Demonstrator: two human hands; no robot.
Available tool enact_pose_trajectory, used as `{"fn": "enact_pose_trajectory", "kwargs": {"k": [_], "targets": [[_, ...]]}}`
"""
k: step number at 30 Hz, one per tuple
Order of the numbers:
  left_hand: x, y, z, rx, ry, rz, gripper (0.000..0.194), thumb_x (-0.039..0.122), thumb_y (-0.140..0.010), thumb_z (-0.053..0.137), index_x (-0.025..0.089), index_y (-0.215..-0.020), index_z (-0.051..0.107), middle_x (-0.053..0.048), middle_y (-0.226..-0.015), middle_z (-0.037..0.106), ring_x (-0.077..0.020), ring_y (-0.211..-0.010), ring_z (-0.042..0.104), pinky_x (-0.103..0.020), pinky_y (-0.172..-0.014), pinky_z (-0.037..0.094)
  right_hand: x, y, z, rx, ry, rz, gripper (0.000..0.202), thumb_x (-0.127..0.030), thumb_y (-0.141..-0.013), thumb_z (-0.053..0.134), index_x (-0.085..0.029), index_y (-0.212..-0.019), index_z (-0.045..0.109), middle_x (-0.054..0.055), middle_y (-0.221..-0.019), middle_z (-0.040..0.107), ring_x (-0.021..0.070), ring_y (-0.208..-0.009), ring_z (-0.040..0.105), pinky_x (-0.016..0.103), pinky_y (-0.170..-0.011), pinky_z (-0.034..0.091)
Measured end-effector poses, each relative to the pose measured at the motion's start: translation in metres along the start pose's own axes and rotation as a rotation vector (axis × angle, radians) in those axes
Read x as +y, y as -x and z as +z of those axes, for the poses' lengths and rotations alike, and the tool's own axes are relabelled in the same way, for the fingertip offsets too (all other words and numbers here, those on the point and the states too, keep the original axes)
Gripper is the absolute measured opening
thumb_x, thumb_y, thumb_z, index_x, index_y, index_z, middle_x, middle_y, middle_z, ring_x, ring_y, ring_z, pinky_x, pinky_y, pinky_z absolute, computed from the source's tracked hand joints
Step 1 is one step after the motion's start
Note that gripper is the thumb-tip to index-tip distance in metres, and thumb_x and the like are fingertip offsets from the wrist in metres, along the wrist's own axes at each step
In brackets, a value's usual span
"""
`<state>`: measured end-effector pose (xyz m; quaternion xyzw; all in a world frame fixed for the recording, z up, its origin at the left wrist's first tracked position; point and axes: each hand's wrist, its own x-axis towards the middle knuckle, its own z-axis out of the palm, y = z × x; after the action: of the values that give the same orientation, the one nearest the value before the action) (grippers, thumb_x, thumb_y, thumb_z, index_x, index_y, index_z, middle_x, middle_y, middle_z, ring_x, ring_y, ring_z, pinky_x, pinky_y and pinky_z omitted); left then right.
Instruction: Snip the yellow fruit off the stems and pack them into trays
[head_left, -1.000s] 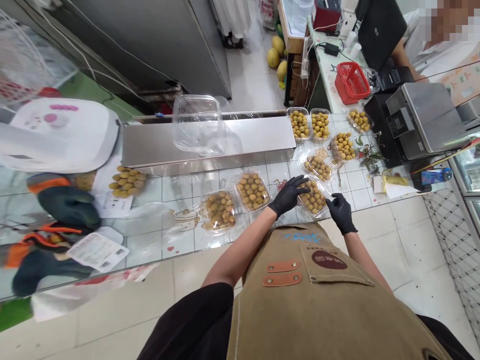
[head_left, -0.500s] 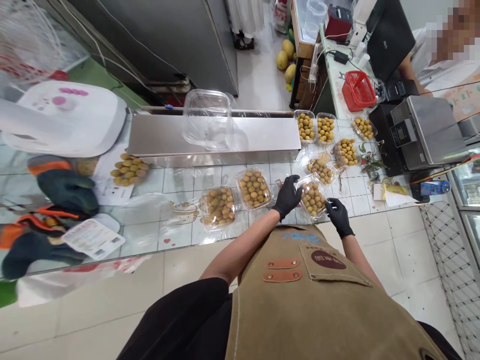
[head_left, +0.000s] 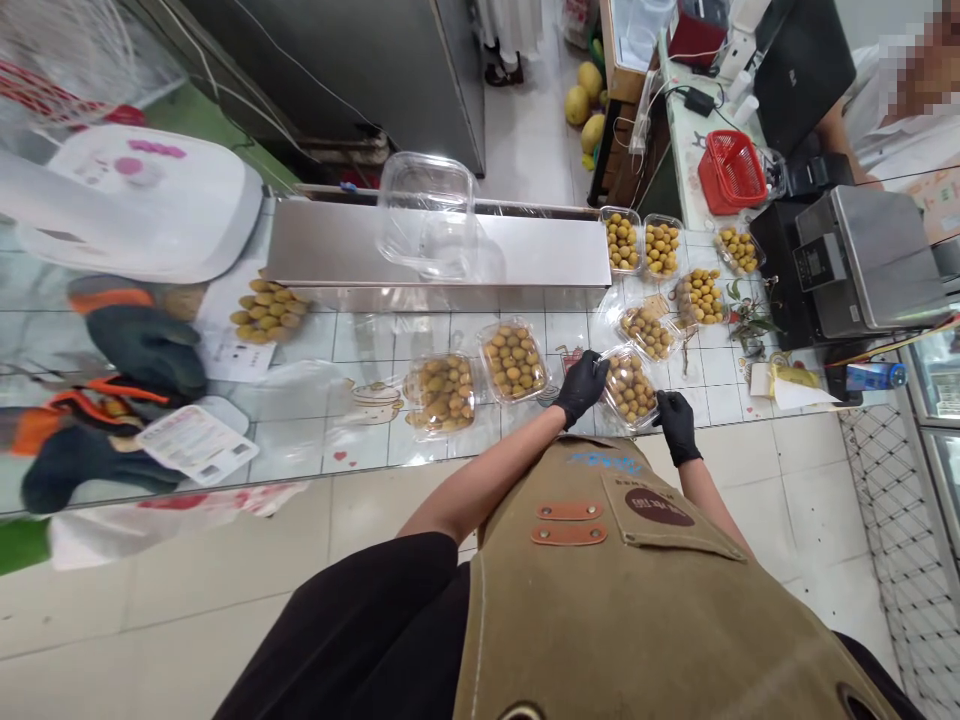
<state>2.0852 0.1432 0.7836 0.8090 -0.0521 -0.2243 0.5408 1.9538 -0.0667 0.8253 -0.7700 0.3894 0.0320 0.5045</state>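
Both my hands wear black gloves. A clear plastic fruit box (head_left: 630,388) full of small round yellow-brown fruit sits at the counter's front edge between them. My left hand (head_left: 583,390) is closed on the box's left rim, its fingertips at the upper corner. At the right rim, my right hand (head_left: 676,425) pinches the edge of the box. Just behind it is another box of fruit (head_left: 648,332). Two more filled boxes stand left of my left hand, the nearer one (head_left: 513,361) beside the farther one (head_left: 444,394).
A long metal wrapping machine (head_left: 510,245) runs along the back, with empty clear boxes (head_left: 427,215) stacked on it. Several filled boxes, a red basket (head_left: 731,172) and a grey machine (head_left: 862,265) are at right. Work gloves (head_left: 142,345) and loose fruit (head_left: 266,312) lie left. Another person is at upper right.
My left fingers have drawn closer together on the box's left rim. My right hand stays at the right rim. The whole view has shifted slightly.
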Motion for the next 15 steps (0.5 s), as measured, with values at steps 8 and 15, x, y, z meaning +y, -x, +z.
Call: {"fn": "enact_pose_trajectory", "kwargs": {"k": [8, 15], "targets": [[0.014, -0.010, -0.002, -0.007, -0.009, -0.061, 0.030, 0.036, -0.105, 0.065, 0.025, -0.082, 0.049, -0.002, -0.083, 0.064, -0.0205, -0.084, 0.060, -0.033, -0.085, 0.050, 0.008, -0.007, 0.005, -0.023, -0.048, -0.009, 0.079, -0.102, -0.074, 0.070, -0.026, -0.069, 0.048, -0.004, -0.058, 0.051, 0.0129, -0.053, 0.049, 0.029, -0.049, 0.045], [0.009, -0.009, -0.025, -0.227, -0.199, 0.032, 0.040, 0.040, -0.105, 0.063, 0.025, -0.070, 0.050, -0.003, -0.072, 0.063, -0.0234, -0.079, 0.063, -0.034, -0.080, 0.048, 0.001, -0.014, -0.005, -0.039, -0.047, -0.016, 0.077, -0.096, -0.070, 0.079, -0.025, -0.071, 0.048, -0.004, -0.062, 0.052, 0.0131, -0.058, 0.050, 0.029, -0.052, 0.046]]}}
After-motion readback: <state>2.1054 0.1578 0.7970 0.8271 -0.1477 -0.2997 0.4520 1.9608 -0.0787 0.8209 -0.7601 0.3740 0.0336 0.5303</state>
